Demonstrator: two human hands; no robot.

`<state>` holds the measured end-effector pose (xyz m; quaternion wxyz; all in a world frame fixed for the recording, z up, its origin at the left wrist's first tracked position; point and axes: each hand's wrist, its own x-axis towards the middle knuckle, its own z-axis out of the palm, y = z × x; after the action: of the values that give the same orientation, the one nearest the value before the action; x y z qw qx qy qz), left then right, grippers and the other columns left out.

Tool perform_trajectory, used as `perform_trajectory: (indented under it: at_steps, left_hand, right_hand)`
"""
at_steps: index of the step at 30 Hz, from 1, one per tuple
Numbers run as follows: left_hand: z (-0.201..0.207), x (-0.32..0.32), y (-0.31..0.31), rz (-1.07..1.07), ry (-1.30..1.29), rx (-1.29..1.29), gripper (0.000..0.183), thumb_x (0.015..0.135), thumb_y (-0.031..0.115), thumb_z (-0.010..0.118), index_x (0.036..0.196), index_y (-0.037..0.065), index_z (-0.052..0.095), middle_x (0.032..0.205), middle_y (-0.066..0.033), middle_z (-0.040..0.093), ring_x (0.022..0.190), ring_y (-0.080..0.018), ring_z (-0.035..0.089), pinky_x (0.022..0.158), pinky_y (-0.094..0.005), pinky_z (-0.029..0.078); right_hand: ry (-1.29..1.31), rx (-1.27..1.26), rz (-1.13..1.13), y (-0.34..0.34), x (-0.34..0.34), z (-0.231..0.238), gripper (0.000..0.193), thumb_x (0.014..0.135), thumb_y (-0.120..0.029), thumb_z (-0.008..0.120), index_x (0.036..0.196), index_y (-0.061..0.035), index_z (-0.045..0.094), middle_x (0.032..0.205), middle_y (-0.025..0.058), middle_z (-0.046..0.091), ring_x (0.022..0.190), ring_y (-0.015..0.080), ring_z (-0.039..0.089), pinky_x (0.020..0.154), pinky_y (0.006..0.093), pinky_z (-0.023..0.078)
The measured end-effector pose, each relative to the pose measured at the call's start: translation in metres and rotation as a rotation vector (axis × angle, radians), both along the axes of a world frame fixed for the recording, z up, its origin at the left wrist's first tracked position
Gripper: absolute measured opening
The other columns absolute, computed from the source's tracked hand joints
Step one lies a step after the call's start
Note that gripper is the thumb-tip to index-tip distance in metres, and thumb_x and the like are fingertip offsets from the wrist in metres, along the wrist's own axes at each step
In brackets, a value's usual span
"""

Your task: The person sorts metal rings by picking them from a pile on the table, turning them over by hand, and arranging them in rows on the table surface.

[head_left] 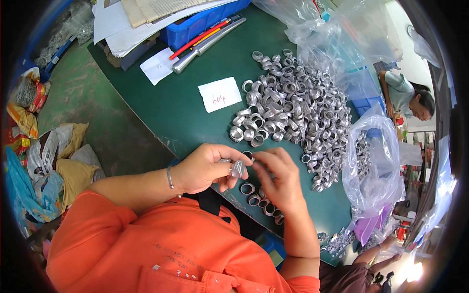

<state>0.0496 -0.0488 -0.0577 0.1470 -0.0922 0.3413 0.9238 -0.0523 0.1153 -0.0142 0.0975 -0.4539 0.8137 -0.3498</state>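
One dark green table (166,112) carries all the work, and every position below is given from the heap of metal rings (298,105) on it. That heap, grey and loosely piled, fills the table's middle. A clear plastic bag (373,166) holding more rings lies touching the heap's right side; further clear bags (337,34) stand behind the heap. A blue tray (195,27) stacked with papers sits well to the upper left of the heap, with a red-and-grey tool (207,39) lying just in front of it. A white paper slip (220,94) lies just left of the heap.

Below the heap, near the table's front edge, both hands meet. The left hand (202,168), a bangle on its wrist, has fingers curled and pinches a single metal ring (238,169) between thumb and fingertips. The right hand (276,178) has its fingertips pressed against that same ring from the other side. A short row of rings (261,200) lies on the table directly under the right hand, apart from the heap.
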Motion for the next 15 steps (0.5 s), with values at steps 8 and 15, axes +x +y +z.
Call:
perform_trajectory:
  at_steps: [8, 15]
  left_hand:
    - [-0.001, -0.003, -0.007, 0.016, 0.002, 0.252, 0.025, 0.078, 0.006, 0.049, 0.102, -0.001, 0.051, 0.087, -0.0084, 0.056, 0.068, -0.0113, 0.052, 0.049, -0.0224, 0.041]
    - [-0.001, -0.005, -0.004, 0.009, 0.006, 0.164, 0.01, 0.082, 0.003, 0.052, 0.092, 0.001, 0.051, 0.084, -0.0109, 0.053, 0.062, -0.0122, 0.048, 0.049, -0.0231, 0.038]
  right_hand:
    - [-0.55, -0.218, -0.065, 0.015, -0.009, -0.019, 0.026, 0.065, 0.008, 0.069, 0.084, -0.002, 0.054, 0.095, 0.0099, 0.057, 0.084, 0.0165, 0.057, 0.071, 0.0266, 0.048]
    - [-0.675, -0.468, -0.021, 0.027, -0.004, -0.013, 0.043, 0.066, 0.016, 0.064, 0.102, -0.0002, 0.048, 0.103, 0.0124, 0.054, 0.096, 0.0201, 0.055, 0.083, 0.0323, 0.046]
